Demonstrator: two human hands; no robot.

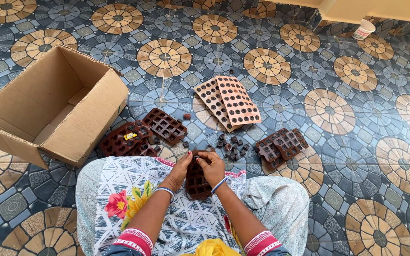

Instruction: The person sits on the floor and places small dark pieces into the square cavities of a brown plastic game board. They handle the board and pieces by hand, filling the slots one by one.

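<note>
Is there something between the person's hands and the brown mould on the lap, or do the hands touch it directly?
Nothing visible stands between them. The left hand and the right hand both grip the top end of the brown mould directly. The loose small pieces lie beyond it on the floor.

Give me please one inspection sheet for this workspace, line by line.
Surface: patterned tile floor; person sits on it.
Job's things: brown mould tray on the lap; small dark pieces in front.
Clutter: more brown trays, pink trays, open cardboard box, white cup.
Grippers: left hand and right hand both grip the tray's top edge.
Cables: nothing seen.
Surroundings: pale wall base.
</note>
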